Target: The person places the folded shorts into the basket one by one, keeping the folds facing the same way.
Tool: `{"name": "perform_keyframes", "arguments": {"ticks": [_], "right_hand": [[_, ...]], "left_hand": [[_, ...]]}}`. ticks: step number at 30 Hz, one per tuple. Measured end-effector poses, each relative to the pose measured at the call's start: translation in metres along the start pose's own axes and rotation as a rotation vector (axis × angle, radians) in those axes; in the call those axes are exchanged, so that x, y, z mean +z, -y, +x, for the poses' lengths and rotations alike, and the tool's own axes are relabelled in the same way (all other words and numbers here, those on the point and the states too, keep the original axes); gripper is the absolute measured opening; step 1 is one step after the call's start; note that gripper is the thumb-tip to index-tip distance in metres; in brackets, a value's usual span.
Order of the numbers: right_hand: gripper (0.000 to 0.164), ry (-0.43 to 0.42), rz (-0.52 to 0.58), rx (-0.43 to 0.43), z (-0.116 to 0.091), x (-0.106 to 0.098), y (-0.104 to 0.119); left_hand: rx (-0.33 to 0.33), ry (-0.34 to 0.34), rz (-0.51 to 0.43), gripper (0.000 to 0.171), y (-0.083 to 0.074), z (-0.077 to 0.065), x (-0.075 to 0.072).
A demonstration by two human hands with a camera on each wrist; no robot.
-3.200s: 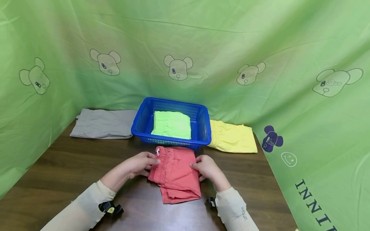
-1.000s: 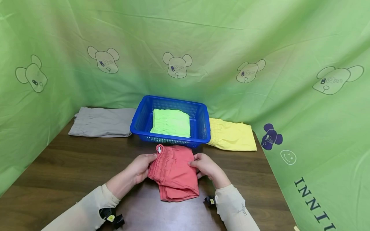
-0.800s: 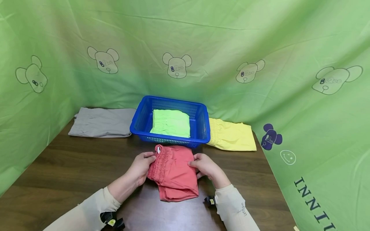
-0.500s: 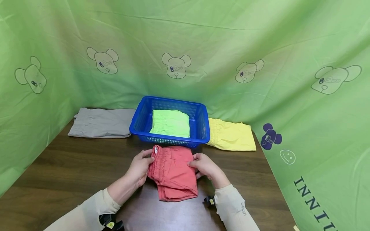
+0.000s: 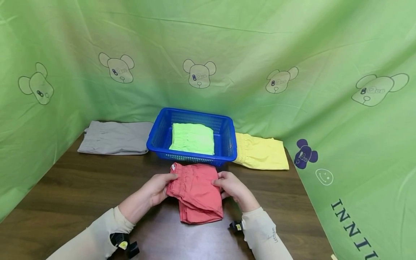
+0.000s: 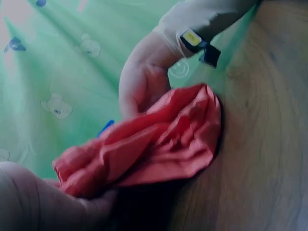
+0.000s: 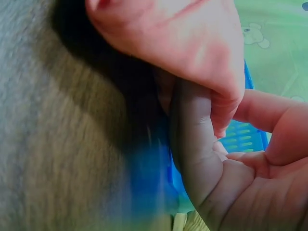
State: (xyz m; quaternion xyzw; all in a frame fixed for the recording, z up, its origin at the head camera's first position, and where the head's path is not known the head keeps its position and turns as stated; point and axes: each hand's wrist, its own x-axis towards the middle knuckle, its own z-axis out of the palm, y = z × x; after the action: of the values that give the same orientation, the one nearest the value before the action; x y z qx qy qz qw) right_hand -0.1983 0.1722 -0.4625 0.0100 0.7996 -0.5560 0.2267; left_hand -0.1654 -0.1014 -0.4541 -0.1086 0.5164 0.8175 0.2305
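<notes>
Folded red shorts (image 5: 199,191) with a gathered elastic waistband lie between my two hands, in front of the basket. My left hand (image 5: 160,187) pinches the waistband edge, thumb on top and fingers underneath. At the opposite side, my right hand (image 5: 233,187) grips the folded edge, its thumb over the cloth. In the right wrist view, fingers (image 7: 195,130) reach beneath the red cloth (image 7: 192,43), which stands off the wood. The left wrist view shows the shorts (image 6: 159,139) as a loose stack of layers, with a dark gap below them.
A blue plastic basket (image 5: 156,147) holds folded bright green shorts (image 5: 193,139). Folded grey pants (image 5: 117,138) lie to its left and folded yellow shorts (image 5: 263,151) to its right. A green printed curtain (image 5: 240,43) encloses the brown wooden table (image 5: 81,195) behind and at both sides.
My left hand has shifted its hold along the waistband, and the waistband side has moved slightly and straightened. The lower layers now show more at the front. My right hand keeps its place.
</notes>
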Motion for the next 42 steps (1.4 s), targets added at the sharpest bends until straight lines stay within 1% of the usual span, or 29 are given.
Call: {"name": "perform_keyframes", "arguments": {"ticks": [4, 10, 16, 20, 26, 29, 34, 36, 39, 42], "right_hand": [[0.024, 0.005, 0.017, 0.004, 0.000, -0.001, 0.001], [0.026, 0.016, 0.050, 0.006, 0.001, -0.002, 0.002], [0.028, 0.031, 0.098, 0.004, 0.001, -0.003, 0.003], [0.031, 0.052, 0.142, -0.006, 0.001, -0.005, 0.002], [0.032, 0.140, 0.221, 0.010, 0.001, -0.005, 0.001], [0.036, 0.164, 0.238, 0.018, 0.001, -0.005, 0.001], [0.051, 0.139, 0.180, 0.011, 0.000, -0.002, 0.002], [0.056, 0.137, 0.143, -0.005, -0.001, -0.001, 0.003], [0.057, 0.142, 0.094, -0.047, -0.004, -0.001, 0.006], [0.056, 0.156, 0.068, -0.090, -0.007, 0.001, 0.010]], "left_hand": [[-0.047, 0.070, 0.001, 0.041, 0.000, 0.004, -0.004], [-0.100, 0.164, -0.019, 0.046, 0.001, 0.008, -0.008], [-0.084, 0.244, -0.007, 0.058, 0.000, 0.009, -0.010], [-0.086, 0.251, 0.018, 0.064, -0.002, 0.008, -0.009], [-0.104, 0.205, 0.053, 0.069, -0.007, 0.006, -0.009], [-0.108, 0.220, 0.055, 0.067, -0.009, 0.005, -0.009], [-0.137, 0.301, 0.036, 0.049, -0.009, 0.005, -0.012], [-0.142, 0.321, 0.037, 0.045, -0.009, 0.007, -0.014], [-0.136, 0.338, 0.049, 0.052, -0.010, 0.008, -0.016], [-0.133, 0.332, 0.064, 0.063, -0.012, 0.009, -0.017]]}}
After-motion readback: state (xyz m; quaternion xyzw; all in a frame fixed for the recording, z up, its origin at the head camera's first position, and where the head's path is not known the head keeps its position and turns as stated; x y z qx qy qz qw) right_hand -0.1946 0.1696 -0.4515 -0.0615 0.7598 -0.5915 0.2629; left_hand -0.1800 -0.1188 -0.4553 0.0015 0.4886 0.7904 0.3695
